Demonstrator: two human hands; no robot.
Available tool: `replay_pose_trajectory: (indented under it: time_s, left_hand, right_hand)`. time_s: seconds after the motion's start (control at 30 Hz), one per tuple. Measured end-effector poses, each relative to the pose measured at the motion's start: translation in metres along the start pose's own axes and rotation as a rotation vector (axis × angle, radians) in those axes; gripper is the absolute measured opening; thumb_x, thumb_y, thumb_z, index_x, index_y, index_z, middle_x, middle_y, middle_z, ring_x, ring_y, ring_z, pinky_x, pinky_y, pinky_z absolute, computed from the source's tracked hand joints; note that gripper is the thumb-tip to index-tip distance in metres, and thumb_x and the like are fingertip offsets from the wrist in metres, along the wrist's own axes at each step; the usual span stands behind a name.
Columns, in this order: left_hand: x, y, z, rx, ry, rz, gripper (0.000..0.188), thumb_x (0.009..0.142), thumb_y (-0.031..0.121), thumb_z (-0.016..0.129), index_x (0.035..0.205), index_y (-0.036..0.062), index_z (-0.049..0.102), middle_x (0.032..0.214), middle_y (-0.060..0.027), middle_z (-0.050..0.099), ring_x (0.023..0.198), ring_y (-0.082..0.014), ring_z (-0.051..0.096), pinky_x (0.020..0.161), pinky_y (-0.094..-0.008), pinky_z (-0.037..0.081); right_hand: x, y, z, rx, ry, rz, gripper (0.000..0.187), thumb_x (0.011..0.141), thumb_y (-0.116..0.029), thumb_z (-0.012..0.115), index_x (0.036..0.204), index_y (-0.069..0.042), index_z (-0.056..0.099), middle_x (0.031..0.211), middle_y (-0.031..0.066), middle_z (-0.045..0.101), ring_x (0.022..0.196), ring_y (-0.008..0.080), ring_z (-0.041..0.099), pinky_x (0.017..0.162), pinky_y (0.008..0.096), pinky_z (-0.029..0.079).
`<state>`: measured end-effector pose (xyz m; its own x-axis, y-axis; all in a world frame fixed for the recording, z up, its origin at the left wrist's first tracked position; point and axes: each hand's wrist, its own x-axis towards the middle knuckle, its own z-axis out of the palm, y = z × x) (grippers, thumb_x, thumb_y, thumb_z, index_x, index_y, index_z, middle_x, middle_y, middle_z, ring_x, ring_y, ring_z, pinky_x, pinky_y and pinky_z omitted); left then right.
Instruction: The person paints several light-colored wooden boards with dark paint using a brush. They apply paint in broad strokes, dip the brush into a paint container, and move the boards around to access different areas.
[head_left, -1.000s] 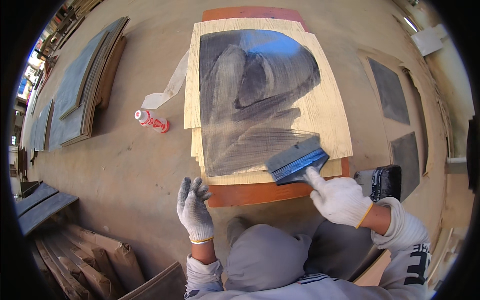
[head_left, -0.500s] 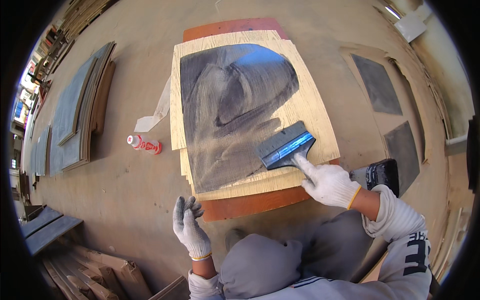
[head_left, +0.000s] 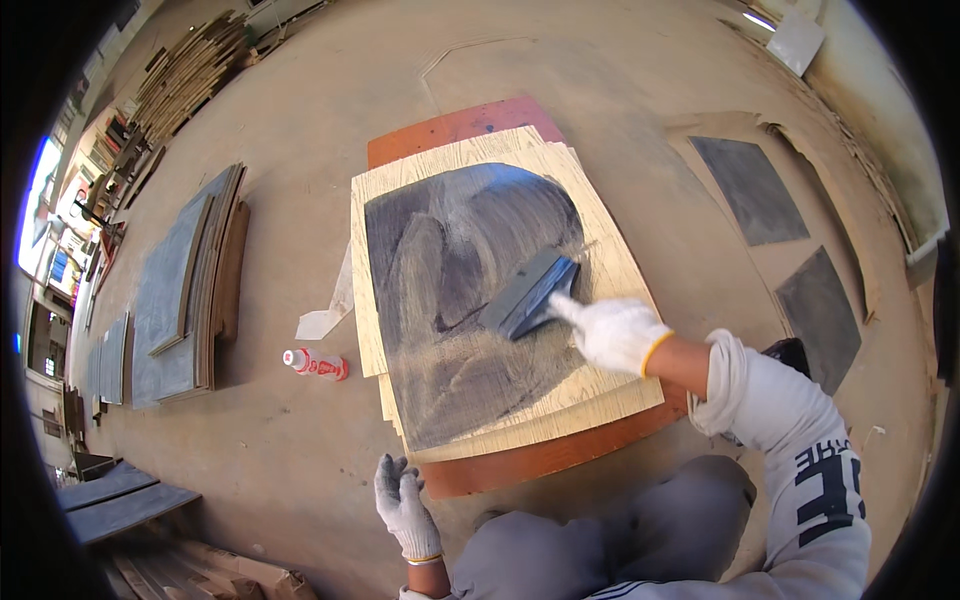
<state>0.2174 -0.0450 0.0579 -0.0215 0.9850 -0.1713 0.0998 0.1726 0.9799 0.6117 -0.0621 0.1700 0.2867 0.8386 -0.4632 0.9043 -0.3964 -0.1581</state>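
My right hand [head_left: 612, 333], in a white glove, grips a wide scraper [head_left: 531, 293] with a dark blade and a blue shine. The blade lies over a pale wood-grained panel [head_left: 620, 300] at the right edge of a big dark wet smear [head_left: 410, 345]. The smear covers much of the panel's left and middle, streaked and glossy at the top. My left hand [head_left: 407, 515], gloved with dark-stained fingertips, hangs off the panel's near left corner. Its fingers are loosely bent and apart, holding nothing.
A reddish-brown board [head_left: 560, 455] lies under the panels. To the left stand a red-and-white bottle [head_left: 316, 364] and a stack of grey boards [head_left: 180, 300]. Two grey sheets, one farther off [head_left: 750, 190] and one nearer [head_left: 822, 315], lie at right. A dark container [head_left: 788, 354] is partly behind my right forearm.
My right hand has pushed the scraper away from me and leftward, from the panel's near right part to its middle. The whole view has shifted, showing more of the far floor.
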Motion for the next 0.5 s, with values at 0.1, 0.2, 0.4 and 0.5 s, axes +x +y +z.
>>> replay_pose_trajectory:
  time_s: [0.1, 0.2, 0.4, 0.5]
  left_hand:
    - [0.008, -0.001, -0.003, -0.179, -0.069, -0.131, 0.055, 0.102, 0.009, 0.057, 0.152, -0.0101, 0.043, 0.122, -0.0221, 0.068, 0.092, -0.0231, 0.071, 0.073, -0.0328, 0.061]
    - [0.018, -0.005, -0.006, -0.427, -0.198, -0.286, 0.06, 0.105, 0.018, 0.06, 0.155, -0.0085, 0.04, 0.121, -0.0245, 0.069, 0.091, -0.0251, 0.072, 0.07, -0.0326, 0.061]
    - [0.019, -0.043, 0.023, -0.736, -0.32, -0.416, 0.05, 0.11, 0.046, 0.048, 0.133, 0.0023, 0.058, 0.128, -0.0244, 0.068, 0.093, -0.0374, 0.07, 0.08, -0.0493, 0.059]
    - [0.013, -0.044, 0.009, -0.774, -0.236, -0.426, 0.051, 0.11, 0.048, 0.046, 0.133, 0.0039, 0.057, 0.13, -0.0264, 0.066, 0.096, -0.0421, 0.07, 0.082, -0.0524, 0.059]
  right_hand:
    - [0.066, 0.041, -0.029, 0.102, 0.163, 0.136, 0.058, 0.101, -0.024, 0.045, 0.158, -0.012, 0.045, 0.127, 0.0259, 0.071, 0.115, 0.0423, 0.07, 0.099, 0.0509, 0.053]
    - [0.152, 0.044, -0.044, 0.281, 0.297, 0.192, 0.051, 0.103, -0.029, 0.044, 0.149, -0.009, 0.056, 0.141, 0.0261, 0.063, 0.132, 0.0418, 0.06, 0.109, 0.0476, 0.048]
    - [0.247, 0.017, -0.064, 0.384, 0.288, 0.056, 0.048, 0.102, -0.028, 0.04, 0.141, -0.011, 0.063, 0.153, 0.0187, 0.056, 0.139, 0.0412, 0.054, 0.117, 0.0507, 0.044]
    - [0.252, -0.029, -0.07, 0.353, 0.26, 0.099, 0.049, 0.102, -0.028, 0.045, 0.142, -0.005, 0.061, 0.147, 0.022, 0.061, 0.136, 0.0425, 0.057, 0.114, 0.0481, 0.045]
